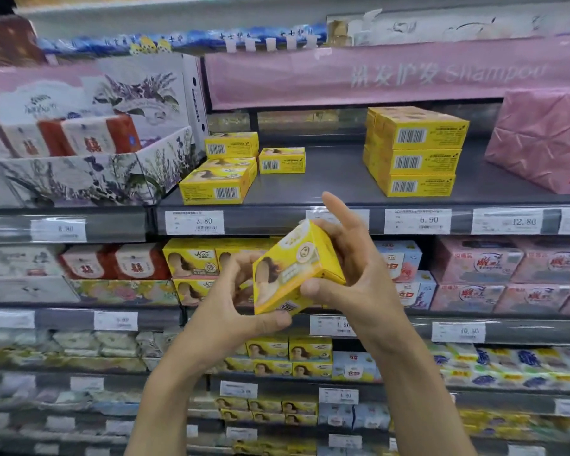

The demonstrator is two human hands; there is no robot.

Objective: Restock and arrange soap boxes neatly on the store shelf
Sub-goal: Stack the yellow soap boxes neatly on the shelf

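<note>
Soap box [290,268] tilted mid-air, left hand [234,297] and right hand [352,268] both gripping it; looks mid-placement, next needs levelling, then setting onto bare shelf [329,179] middle.

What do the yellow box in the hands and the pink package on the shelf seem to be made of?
The yellow box: likely thin printed cardboard, slightly glossy; sharp folded edges. The pink package: probably plastic film wrap, shiny; creases catch light.

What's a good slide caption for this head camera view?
Left hand and right hand hold a yellow soap box before a shelf of stacked yellow boxes.
</note>
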